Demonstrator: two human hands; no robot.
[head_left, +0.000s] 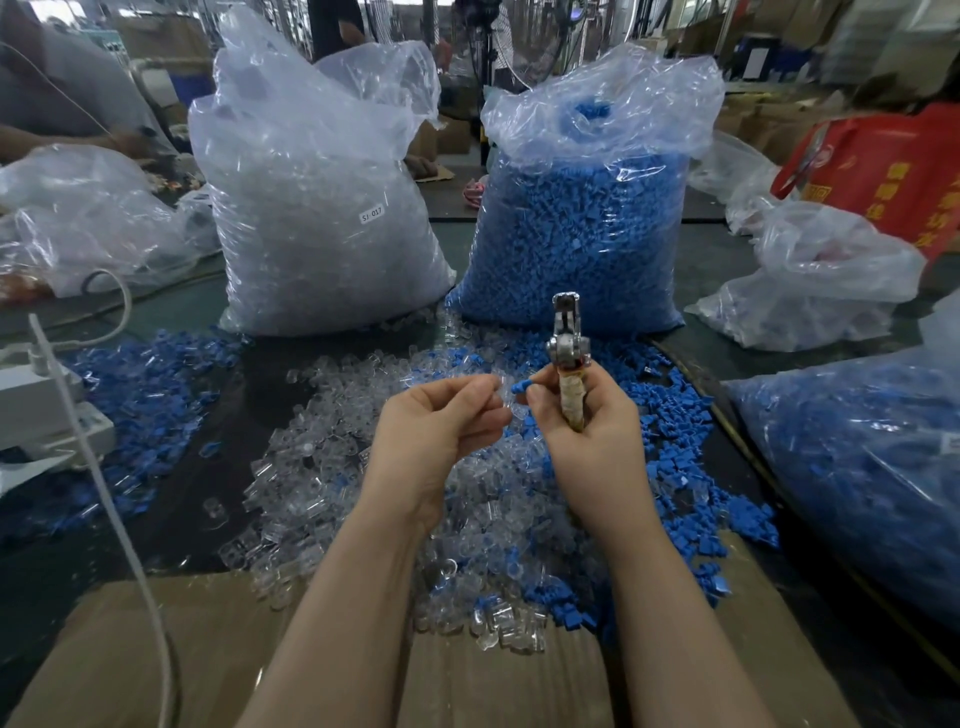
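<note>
My left hand (441, 421) pinches a small clear plastic part (503, 396) between thumb and fingertips. My right hand (587, 421) grips the tape-wrapped handle of a metal pliers-like tool (567, 343) that points up, and its thumb and forefinger also pinch a small blue plastic part (521, 387). The two parts are held close together, almost touching, above a heap of clear parts (374, 483). Loose blue parts (670, 499) lie to the right of that heap and more blue parts (150, 374) at the left.
A big bag of clear parts (322, 228) and a big bag of blue parts (576, 234) stand behind. Another blue-filled bag (872, 467) lies right. Flat cardboard (218, 654) covers the near edge. A white cable (104, 478) and power strip (36, 395) sit left. Another person's arm (62, 137) works far left.
</note>
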